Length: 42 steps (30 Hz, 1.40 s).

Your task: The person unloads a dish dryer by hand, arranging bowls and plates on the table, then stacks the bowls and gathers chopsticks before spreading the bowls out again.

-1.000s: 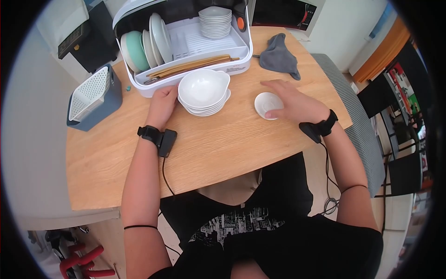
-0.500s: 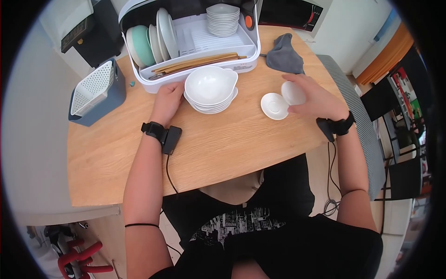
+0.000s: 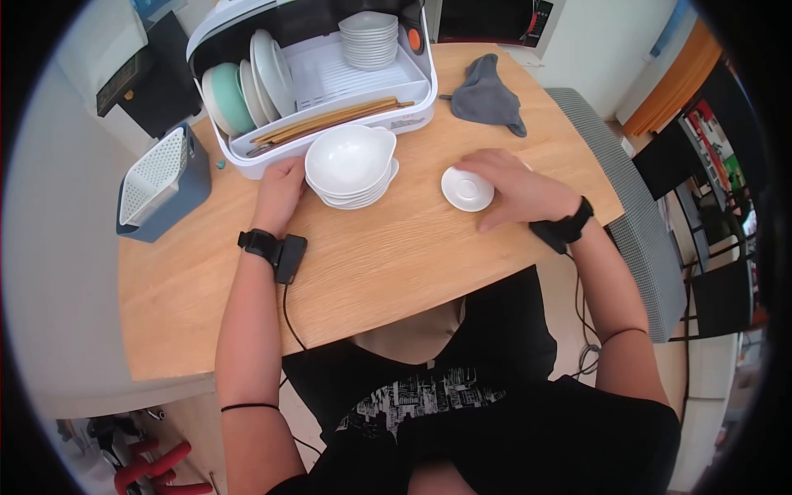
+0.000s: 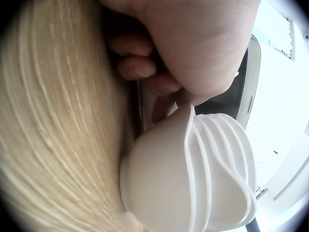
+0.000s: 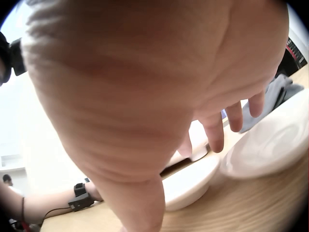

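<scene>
A stack of white bowls (image 3: 351, 161) with small side lips stands on the table. The left hand (image 3: 280, 194) is at its left side; in the left wrist view the curled fingers of that hand (image 4: 178, 53) touch the rim of the stacked bowls (image 4: 159, 179). Right of the stack lies a small white dish (image 3: 464, 191). The right hand (image 3: 528, 190) hovers palm down over its right edge, fingers spread. The right wrist view shows this dish (image 5: 188, 186) and a second white dish (image 5: 275, 140), one on either side of the extended fingers (image 5: 214, 133).
A white dish rack (image 3: 330, 124) at the back holds plates, small stacked dishes (image 3: 369, 41) and chopsticks (image 3: 330, 120). A grey cloth (image 3: 487, 95) lies at the back right. A blue basket (image 3: 165, 186) with a white perforated insert stands at the left edge.
Half a second ago the right hand held the second dish, tilted, right of the first. It has since let go and moved left over the first dish. The left hand stays at the bowls.
</scene>
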### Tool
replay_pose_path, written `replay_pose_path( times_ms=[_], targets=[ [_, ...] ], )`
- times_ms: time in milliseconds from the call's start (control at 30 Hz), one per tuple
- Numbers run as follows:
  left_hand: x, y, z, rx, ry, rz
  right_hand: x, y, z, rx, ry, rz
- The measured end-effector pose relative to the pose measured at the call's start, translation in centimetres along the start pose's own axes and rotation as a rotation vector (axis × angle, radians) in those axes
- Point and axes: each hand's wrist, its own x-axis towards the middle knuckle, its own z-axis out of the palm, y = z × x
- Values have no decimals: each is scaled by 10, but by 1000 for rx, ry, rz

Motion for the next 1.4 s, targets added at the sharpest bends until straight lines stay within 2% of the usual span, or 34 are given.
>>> replay_pose_path(
  times_ms=[233, 300, 333, 367, 433, 567, 800, 1133, 1200, 1400],
  targets=[
    [0, -3, -4, -47, -42, -2, 23, -15, 6, -11, -17, 21],
    [0, -3, -4, -65, -37, -3, 12, -5, -6, -3, 146, 16],
    [1, -4, -5, -49, -40, 8, 5, -12, -19, 30, 153, 108],
    [0, -4, -5, -33, -44, 19, -3, -6, -22, 27, 145, 105],
    [-1, -3, -4, -44, -37, 19, -17, 5, -29, -63, 150, 255],
    [0, -1, -3, -37, -37, 15, -32, 9, -24, -78, 92, 349],
    [1, -3, -4, -12, -46, 21, -28, 11, -19, -59, 114, 309],
    [-4, 4, -3, -51, -13, 3, -17, 11, -25, -89, 7, 339],
    [3, -6, -5, 14, -51, 82, -15, 9, -25, -84, -7, 344],
    [5, -8, -5, 68, -6, 111, -7, -3, -24, -104, -32, 318]
  ],
)
